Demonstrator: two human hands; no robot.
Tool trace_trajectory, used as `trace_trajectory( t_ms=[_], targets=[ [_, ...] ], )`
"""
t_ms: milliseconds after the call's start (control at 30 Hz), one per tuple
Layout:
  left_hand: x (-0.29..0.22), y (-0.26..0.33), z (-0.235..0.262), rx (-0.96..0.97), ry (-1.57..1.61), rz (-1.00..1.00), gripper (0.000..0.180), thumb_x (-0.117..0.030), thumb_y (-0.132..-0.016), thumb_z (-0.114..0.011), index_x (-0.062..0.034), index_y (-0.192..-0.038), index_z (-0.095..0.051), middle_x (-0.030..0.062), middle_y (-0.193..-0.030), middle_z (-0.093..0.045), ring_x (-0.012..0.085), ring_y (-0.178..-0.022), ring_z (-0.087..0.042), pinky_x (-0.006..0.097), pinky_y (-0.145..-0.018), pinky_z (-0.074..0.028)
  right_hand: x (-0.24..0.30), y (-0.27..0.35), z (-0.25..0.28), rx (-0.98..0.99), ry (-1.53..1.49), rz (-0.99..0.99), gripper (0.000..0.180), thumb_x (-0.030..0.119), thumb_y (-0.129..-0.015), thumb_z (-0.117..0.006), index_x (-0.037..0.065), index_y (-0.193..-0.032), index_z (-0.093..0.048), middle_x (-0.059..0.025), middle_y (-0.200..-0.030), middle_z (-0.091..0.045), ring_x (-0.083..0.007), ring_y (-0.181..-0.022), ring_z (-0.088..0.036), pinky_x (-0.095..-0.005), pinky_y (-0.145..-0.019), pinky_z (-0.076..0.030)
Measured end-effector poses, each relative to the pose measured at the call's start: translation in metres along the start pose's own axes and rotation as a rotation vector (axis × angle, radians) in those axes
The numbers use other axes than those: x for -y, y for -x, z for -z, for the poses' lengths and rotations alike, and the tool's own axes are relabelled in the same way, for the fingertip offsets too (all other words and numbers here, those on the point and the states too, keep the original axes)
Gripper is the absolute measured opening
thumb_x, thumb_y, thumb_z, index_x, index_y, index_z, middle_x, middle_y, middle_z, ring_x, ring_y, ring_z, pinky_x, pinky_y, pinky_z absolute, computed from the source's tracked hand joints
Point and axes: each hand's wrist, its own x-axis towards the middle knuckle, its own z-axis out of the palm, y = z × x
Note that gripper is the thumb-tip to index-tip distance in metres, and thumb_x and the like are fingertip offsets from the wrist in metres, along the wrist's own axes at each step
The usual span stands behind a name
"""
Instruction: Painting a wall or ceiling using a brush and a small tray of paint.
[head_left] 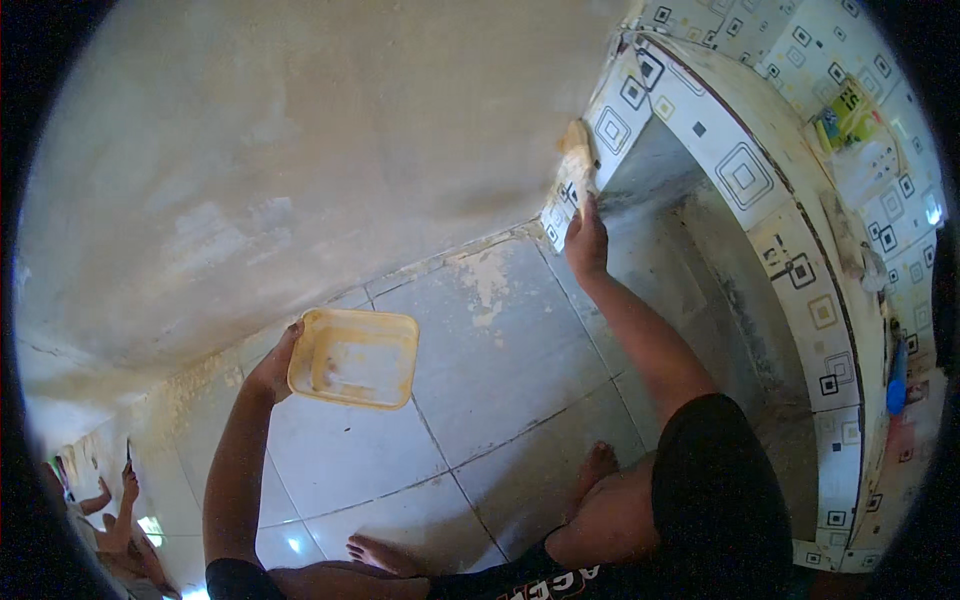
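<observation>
My left hand (pixel 275 368) grips the left edge of a shallow rectangular plastic tub (pixel 403 360), with the thumb over its rim. The tub is yellowish and see-through, and pale smears mark its inside. Farther off to the right, my right hand (pixel 588 240) is closed round the lower end of what looks like a flat, pale paintbrush (pixel 577 165). Its tan upper end lies against or very close to the foot of the wall, where the tiled pillar meets it; I cannot tell whether it touches.
A patchy beige wall (pixel 350 130) fills the far side above a grey tiled floor (pixel 500 400) with flaking spots. On the right, a patterned tiled counter (pixel 745 175) has an open space beneath it. Packages (pixel 855 130) and a blue object (pixel 897 378) lie on top. Another person (pixel 125 520) is at the lower left.
</observation>
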Motion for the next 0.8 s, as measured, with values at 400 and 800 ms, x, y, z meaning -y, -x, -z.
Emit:
trace_trajectory(
  t_ms=[400,800],
  targets=[
    [-0.026,0.000,-0.034,-0.074,-0.060,-0.259,0.071,-0.067,-0.080,-0.030,-0.0127,-0.126,-0.038,0.0080,-0.106,-0.054,0.0184,-0.087,-0.056,0.035,-0.066,-0.049,0.004,0.020,0.011,0.245,0.005,-0.133,0.042,0.008,-0.081,-0.049,-0.004,-0.120,-0.039,-0.0265,-0.093,-0.057,-0.0418,-0.084,-0.056,-0.0464,-0.074,-0.044],
    [-0.028,-0.008,-0.041,-0.216,0.051,-0.230,0.065,-0.065,-0.082,-0.027,-0.0163,-0.123,-0.040,0.0056,-0.103,-0.056,0.0176,-0.086,-0.057,0.032,-0.061,-0.047,0.000,0.025,-0.031,0.249,0.055,-0.064,0.039,0.010,-0.080,-0.050,-0.001,-0.116,-0.041,-0.0266,-0.081,-0.058,-0.0413,-0.078,-0.057,-0.0490,-0.067,-0.045]
  ],
)
